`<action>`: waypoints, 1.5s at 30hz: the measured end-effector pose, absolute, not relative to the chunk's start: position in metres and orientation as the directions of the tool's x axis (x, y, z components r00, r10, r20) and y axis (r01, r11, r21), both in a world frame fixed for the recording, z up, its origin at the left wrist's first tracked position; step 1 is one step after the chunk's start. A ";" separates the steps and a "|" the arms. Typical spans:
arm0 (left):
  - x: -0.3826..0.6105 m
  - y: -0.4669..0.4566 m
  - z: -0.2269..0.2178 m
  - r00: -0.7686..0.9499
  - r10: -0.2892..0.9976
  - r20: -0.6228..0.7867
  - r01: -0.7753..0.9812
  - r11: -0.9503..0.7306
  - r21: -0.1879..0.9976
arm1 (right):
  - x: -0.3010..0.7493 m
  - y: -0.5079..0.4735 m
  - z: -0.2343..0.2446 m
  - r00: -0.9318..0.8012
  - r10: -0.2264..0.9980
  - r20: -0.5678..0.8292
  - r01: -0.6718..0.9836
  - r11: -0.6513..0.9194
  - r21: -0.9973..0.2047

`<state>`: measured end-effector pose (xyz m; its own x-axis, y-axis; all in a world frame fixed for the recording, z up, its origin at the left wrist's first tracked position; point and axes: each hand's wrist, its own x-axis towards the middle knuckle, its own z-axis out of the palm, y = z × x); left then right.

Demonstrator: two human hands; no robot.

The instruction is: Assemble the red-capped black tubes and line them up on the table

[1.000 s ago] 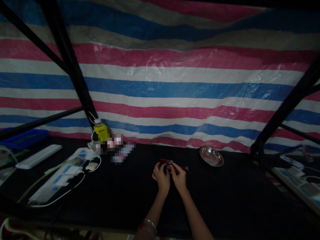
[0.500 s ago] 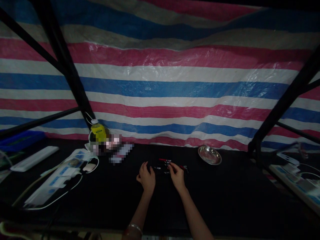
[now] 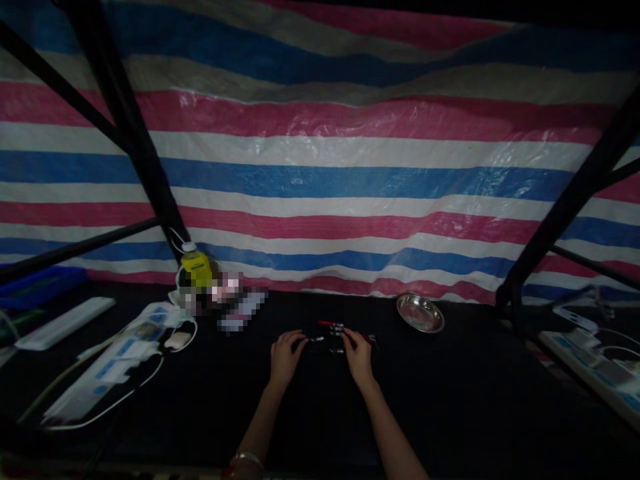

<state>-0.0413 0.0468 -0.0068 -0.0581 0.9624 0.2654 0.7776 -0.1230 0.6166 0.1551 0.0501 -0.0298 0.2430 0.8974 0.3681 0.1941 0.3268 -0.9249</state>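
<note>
Several small slim pieces lie on the black tabletop between my hands, some red, some dark, with shiny silver ends; their exact kind is too small and dim to tell. My left hand [image 3: 285, 357] has its thumb and fingers pinched together at the left end of a dark piece with a silver tip [image 3: 318, 339]. My right hand [image 3: 359, 357] is closed in a pinch by the silver ends of the group, and what sits in its fingertips is hard to make out. A red piece [image 3: 327, 323] lies just beyond, and another red piece [image 3: 369, 338] shows past my right hand.
A round metal dish [image 3: 420, 313] stands at the back right. On the left are a yellow bottle [image 3: 197, 267], white power strips with cables [image 3: 120, 360], a long white bar [image 3: 67, 323] and a blue tray [image 3: 45, 285]. Black frame posts [image 3: 145, 160] and a striped sheet [image 3: 340, 180] close off the back.
My left hand has turned inward, its spread fingers coming together at the dark piece. My right hand has shifted slightly, staying pinched near the pieces.
</note>
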 end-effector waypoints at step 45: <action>-0.031 0.033 -0.007 0.211 0.651 0.729 0.677 -0.635 0.372 | 0.148 0.043 -0.026 0.045 0.801 0.596 0.351 0.546 -0.760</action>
